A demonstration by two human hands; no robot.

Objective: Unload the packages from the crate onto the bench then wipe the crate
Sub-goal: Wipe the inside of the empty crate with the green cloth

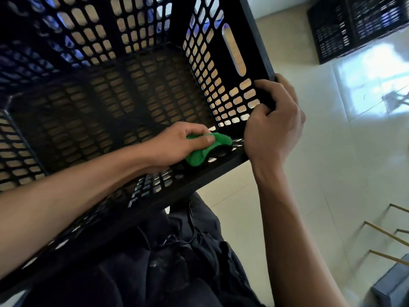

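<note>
Where the person's dark clothing [177, 269] fills the bottom centre of the frame, the black perforated crate [106, 103] sits just above it, occupying the upper left and centre. The left hand [177, 145], reaching in from the left edge, grips a bunched green cloth [212, 147] against the crate's near inner wall. The right hand [274, 120], right of centre, clasps the crate's right corner rim. A second black crate [354, 27] stands on the pale tiled floor [321, 151] at the upper right.

My dark trousers [177, 262] fill the bottom. On the pale tiled floor [321, 173] beyond them stands another black crate [354, 27]; thin wooden legs [387, 235] stand nearer.
</note>
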